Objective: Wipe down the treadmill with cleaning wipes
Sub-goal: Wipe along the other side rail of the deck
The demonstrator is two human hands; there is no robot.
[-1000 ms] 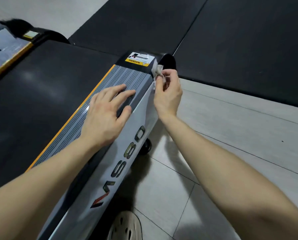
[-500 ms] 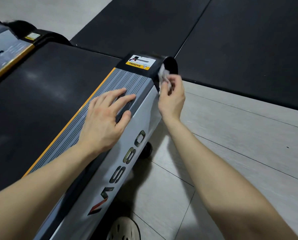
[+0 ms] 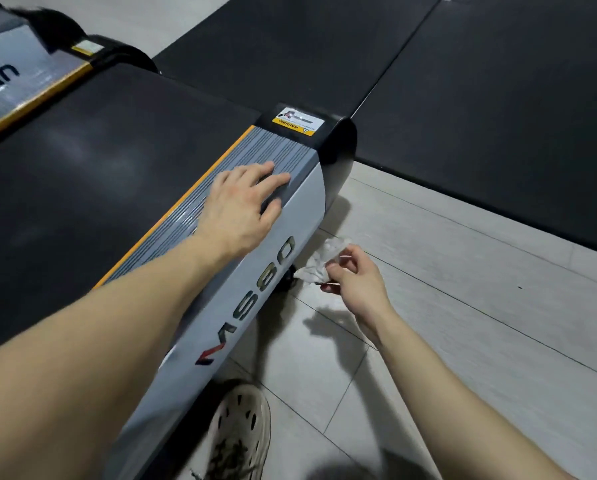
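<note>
Treadmill (image 3: pixel 283 216): fills the left of the scene, its dark belt running far-left to near-left, with a grey side panel and ribbed foot rail down the right edge.
Floor (image 3: pixel 463 306): pale tile on the right, dark mats at the far side.
Left hand (image 3: pixel 241 206): open and flat, palm down on the ribbed rail near its far end, holding nothing (it reads as a brace).
Right hand (image 3: pixel 354 275): low beside the side panel and over the tile, fingertips pinching the wipe.
Wipe (image 3: pixel 319 259): white and crumpled, in the air just right of the panel's lower edge, near a small dark wheel; I cannot tell whether it touches the panel.
Step in hand: likely wiping the outer side panel, with the wipe off or barely at the surface.
Next move: calls for pressing the wipe flat to the grey panel and sweeping along it towards the near end, perhaps refolding to a clean face first.
</note>
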